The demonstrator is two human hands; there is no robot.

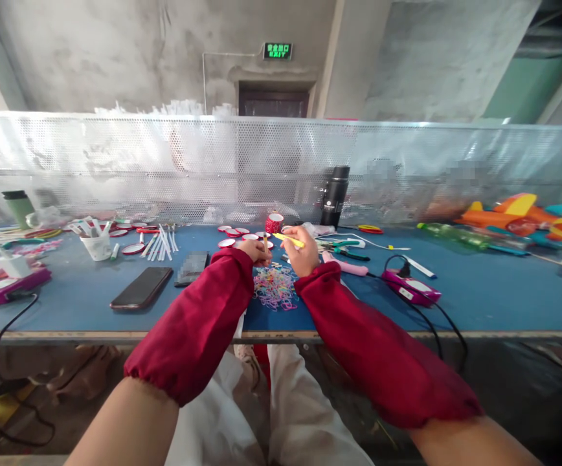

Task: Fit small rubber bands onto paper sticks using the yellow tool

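Observation:
My left hand (256, 251) is closed on a short tan stick (265, 243) that stands upright from its fingers. Close beside it, my right hand (304, 254) grips a yellow pen-like tool (291, 240), its tip pointing left toward the stick. Whether tip and stick touch, I cannot tell. Below both hands lies a loose pile of small multicoloured bands (276, 288) on the blue table (480, 285). Behind the hands stands a red patterned cup (274, 224), with several round red-rimmed white discs (226, 243) to its left.
Left of my arms lie a phone (142, 288), a dark flat item (191, 268), white sticks (164, 243) and a cup of markers (96, 246). To the right are a pink-handled tool (346, 265), green-handled pliers (349, 251), a purple power strip (411, 288) with cables and a black bottle (334, 197).

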